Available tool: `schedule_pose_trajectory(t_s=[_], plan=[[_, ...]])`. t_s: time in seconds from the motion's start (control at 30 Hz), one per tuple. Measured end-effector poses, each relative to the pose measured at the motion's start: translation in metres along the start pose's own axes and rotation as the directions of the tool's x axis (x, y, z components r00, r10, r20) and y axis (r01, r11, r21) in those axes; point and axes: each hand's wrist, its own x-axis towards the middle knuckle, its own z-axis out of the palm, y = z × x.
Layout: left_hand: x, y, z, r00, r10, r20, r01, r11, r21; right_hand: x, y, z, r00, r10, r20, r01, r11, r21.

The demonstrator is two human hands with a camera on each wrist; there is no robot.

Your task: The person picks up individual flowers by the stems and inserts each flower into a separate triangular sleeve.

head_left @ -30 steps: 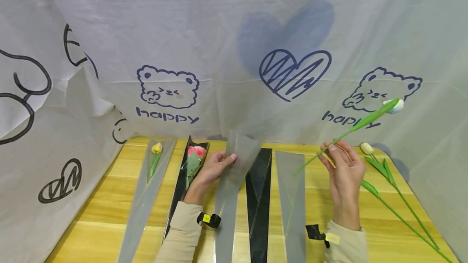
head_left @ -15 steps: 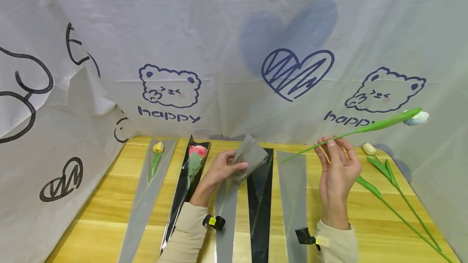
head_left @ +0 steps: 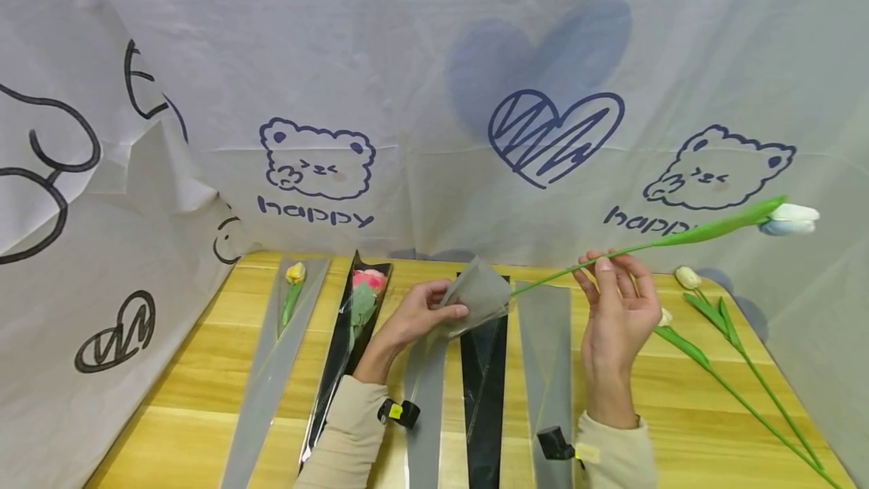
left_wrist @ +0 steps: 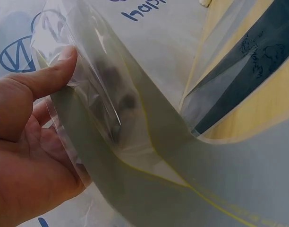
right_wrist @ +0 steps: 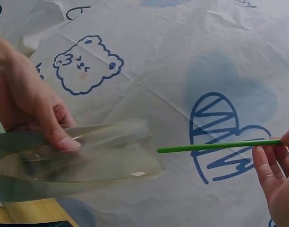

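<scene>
My left hand (head_left: 422, 315) pinches the upper end of a grey, clear-fronted flower sleeve (head_left: 479, 294) between thumb and fingers. That end is lifted and bent to the right, while the lower part lies on the table. My right hand (head_left: 621, 315) pinches the green stem of a white-and-blue tulip (head_left: 790, 219) whose bloom points right. In the right wrist view the stem's cut end (right_wrist: 159, 150) is just short of the sleeve's mouth (right_wrist: 151, 149), apart from it. The left wrist view shows the thumb (left_wrist: 64, 66) on the clear film; some fingers are behind the sleeve.
On the wooden table (head_left: 183, 391) lie a sleeved yellow tulip (head_left: 295, 273), a sleeved pink flower (head_left: 369, 281), a black sleeve (head_left: 483, 391) and another grey sleeve (head_left: 546, 368). White tulips (head_left: 688, 277) lie at the right. A printed cloth (head_left: 421, 81) hangs behind.
My left hand has moved right, bending the sleeve's top over to the right. The tulip has swung flatter, its bloom going right and its stem end coming left and up to the sleeve's mouth.
</scene>
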Motion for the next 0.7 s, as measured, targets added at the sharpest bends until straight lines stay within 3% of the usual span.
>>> schedule_pose_trajectory(t_s=[0.4,0.7], plan=[[0.0,0.002,0.002,1.0,-0.001,0.019,0.001,1.0,-0.017,-0.013,0.014,0.003,0.988,0.05,0.149,-0.009,0.964,-0.265],[0.0,0.004,0.003,1.0,0.017,0.021,-0.016,1.0,-0.02,-0.017,0.021,0.002,0.96,0.148,0.238,-0.006,0.859,-0.511]])
